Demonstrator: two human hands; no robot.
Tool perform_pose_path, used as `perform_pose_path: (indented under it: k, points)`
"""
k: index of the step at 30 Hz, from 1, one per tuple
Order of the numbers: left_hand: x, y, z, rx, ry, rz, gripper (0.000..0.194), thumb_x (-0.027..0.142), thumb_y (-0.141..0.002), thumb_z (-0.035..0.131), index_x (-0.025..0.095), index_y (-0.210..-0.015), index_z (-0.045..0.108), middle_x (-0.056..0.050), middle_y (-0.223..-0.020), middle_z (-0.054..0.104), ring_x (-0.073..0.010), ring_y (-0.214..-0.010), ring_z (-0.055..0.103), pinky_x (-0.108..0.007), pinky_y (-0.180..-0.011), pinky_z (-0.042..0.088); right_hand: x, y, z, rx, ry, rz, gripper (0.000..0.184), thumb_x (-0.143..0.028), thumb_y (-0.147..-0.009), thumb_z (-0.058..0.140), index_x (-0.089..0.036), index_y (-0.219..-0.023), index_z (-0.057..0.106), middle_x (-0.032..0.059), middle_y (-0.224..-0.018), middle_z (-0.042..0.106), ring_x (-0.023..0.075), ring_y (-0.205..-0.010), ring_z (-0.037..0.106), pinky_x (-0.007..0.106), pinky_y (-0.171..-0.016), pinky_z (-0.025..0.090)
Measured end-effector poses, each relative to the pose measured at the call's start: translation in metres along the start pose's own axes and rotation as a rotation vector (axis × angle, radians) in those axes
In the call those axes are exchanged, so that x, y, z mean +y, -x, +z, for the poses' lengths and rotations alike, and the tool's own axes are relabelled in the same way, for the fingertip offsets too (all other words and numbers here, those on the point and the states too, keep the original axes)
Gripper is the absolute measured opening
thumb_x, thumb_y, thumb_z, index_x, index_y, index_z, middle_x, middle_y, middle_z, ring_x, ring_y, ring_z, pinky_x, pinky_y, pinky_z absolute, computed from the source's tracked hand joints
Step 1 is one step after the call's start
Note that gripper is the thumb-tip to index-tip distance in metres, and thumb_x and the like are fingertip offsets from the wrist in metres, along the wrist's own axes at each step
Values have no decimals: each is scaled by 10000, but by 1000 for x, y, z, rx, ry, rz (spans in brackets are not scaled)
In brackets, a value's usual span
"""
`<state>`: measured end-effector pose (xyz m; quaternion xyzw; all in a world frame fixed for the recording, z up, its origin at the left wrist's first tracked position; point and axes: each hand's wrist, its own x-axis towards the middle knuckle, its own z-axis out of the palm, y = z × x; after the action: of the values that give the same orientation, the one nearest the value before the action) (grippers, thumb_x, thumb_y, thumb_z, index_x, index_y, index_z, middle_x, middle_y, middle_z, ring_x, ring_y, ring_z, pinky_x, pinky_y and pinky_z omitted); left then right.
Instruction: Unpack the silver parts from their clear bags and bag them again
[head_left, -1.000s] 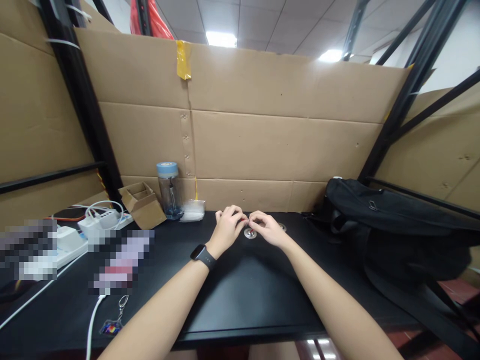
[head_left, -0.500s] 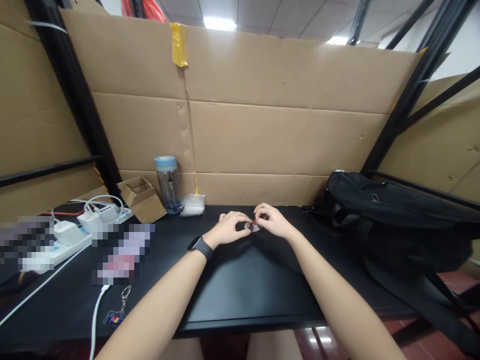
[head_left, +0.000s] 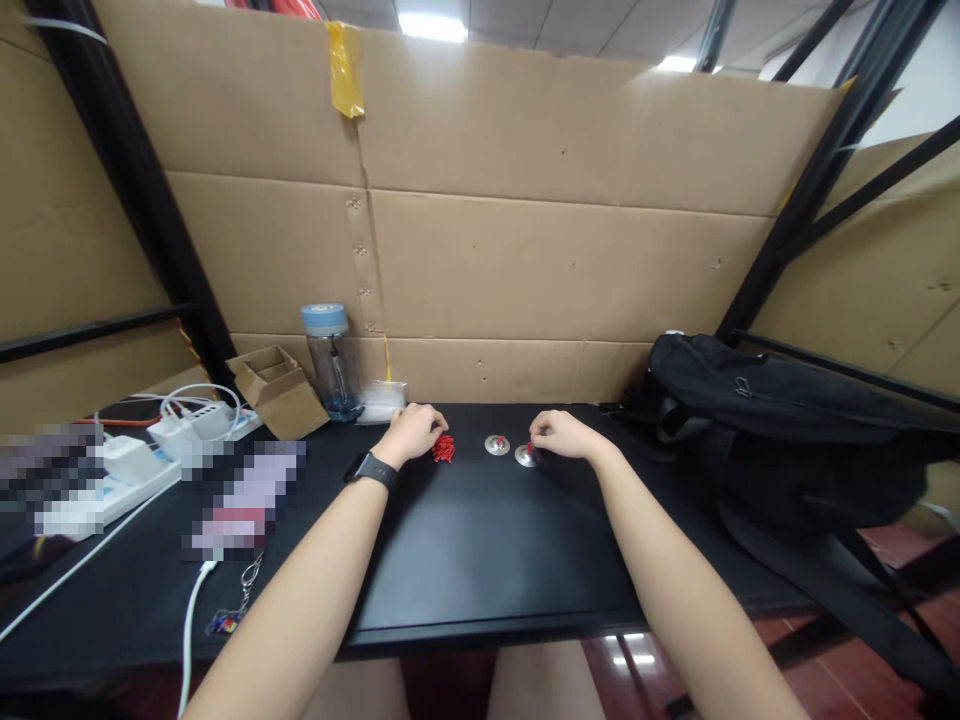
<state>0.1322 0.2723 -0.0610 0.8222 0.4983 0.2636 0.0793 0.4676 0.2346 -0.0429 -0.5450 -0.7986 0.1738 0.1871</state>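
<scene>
Near the back of the black table lie two small round silver discs with raised middles, like little cymbals. The left disc point(head_left: 493, 447) has a red bit on top and no hand on it. At the right disc point(head_left: 525, 458), my right hand point(head_left: 566, 436) has thumb and fingers pinched on a red bit over its middle. To the left, a small heap of thin red pieces point(head_left: 444, 451) lies on the table. My left hand point(head_left: 411, 432), with a dark watch on the wrist, has its fingertips drawn together at the heap's upper edge; what they hold is hidden.
A bottle with a blue lid point(head_left: 330, 365), an open cardboard box point(head_left: 289, 400) and a clear plastic packet point(head_left: 384, 402) stand at the back left. White power strips point(head_left: 161, 470) and a keyring point(head_left: 238, 605) lie further left. A black bag point(head_left: 787, 440) fills the right side.
My hands, together over a disc before, have moved apart. The left went left to the red heap, the right slightly right. Both discs and the heap now show.
</scene>
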Motion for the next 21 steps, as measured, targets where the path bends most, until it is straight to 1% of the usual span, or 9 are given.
perform_pose_path:
  k: [3, 5, 7, 11, 14, 16, 18, 19, 21]
  points:
    - [0, 1, -4, -3, -51, -10, 163, 245, -808, 655, 274, -876, 800, -101, -1037, 773, -316, -1064, 662, -453, -1023, 434, 6, 1, -5, 43, 9, 14, 157, -140, -752, 617, -181, -813, 756, 45, -839, 762, 187, -767, 681, 268, -726, 491]
    - [-1, 2, -7, -38, -102, -5, 209, 261, -856, 599, 274, -928, 795, -100, -1060, 768, -308, -1075, 653, -449, -1019, 430, 8, 1, -6, 58, 16, 16, 197, -128, -744, 625, -177, -879, 760, 51, -866, 761, 190, -795, 679, 274, -742, 495]
    - [-4, 3, -9, -43, -180, -20, 257, 251, -892, 544, 271, -987, 782, -106, -1100, 754, -317, -1107, 632, -473, -1018, 417, 9, 1, -5, 52, 9, 7, 227, -130, -747, 633, -177, -931, 758, 57, -910, 760, 192, -826, 677, 284, -770, 501]
    - [-12, 8, -7, -22, -342, -147, 324, 238, -885, 546, 259, -1157, 721, -141, -1273, 669, -372, -1193, 561, -547, -1003, 388, 8, -1, 0, 48, -21, -29, 245, -146, -771, 630, -177, -982, 748, 67, -967, 755, 193, -858, 673, 307, -821, 507]
    - [-10, 13, -4, -36, -402, -211, 363, 233, -878, 555, 262, -1215, 688, -160, -1382, 577, -395, -1262, 492, -551, -1002, 372, 8, -2, 2, 64, -44, -38, 242, -154, -777, 629, -177, -988, 745, 68, -959, 750, 193, -858, 673, 305, -808, 511]
    - [-4, 15, -6, 42, -464, -209, 381, 195, -870, 544, 242, -1225, 675, -177, -1398, 543, -396, -1278, 463, -532, -989, 373, 7, -2, 2, 74, -52, -37, 235, -155, -783, 629, -178, -986, 744, 67, -959, 749, 194, -872, 675, 300, -807, 511]
    - [0, 15, -11, 164, -525, -227, 439, 143, -840, 545, 217, -1262, 640, -193, -1389, 538, -386, -1265, 468, -503, -963, 384, 4, 0, 1, 73, -51, -31, 229, -155, -791, 627, -177, -988, 741, 65, -964, 749, 193, -880, 677, 298, -814, 511]
    - [1, 15, -16, 214, -537, -257, 471, 120, -826, 543, 208, -1282, 619, -197, -1375, 549, -379, -1247, 485, -491, -946, 392, 3, 0, 0, 69, -49, -30, 227, -156, -794, 627, -175, -990, 740, 65, -966, 749, 192, -882, 677, 297, -816, 510]
    - [-3, 14, -25, 257, -500, -339, 479, 100, -831, 518, 207, -1291, 594, -186, -1316, 604, -356, -1184, 548, -476, -918, 402, 0, 1, -1, 62, -47, -32, 219, -157, -799, 629, -170, -989, 738, 65, -960, 747, 188, -874, 677, 291, -812, 510]
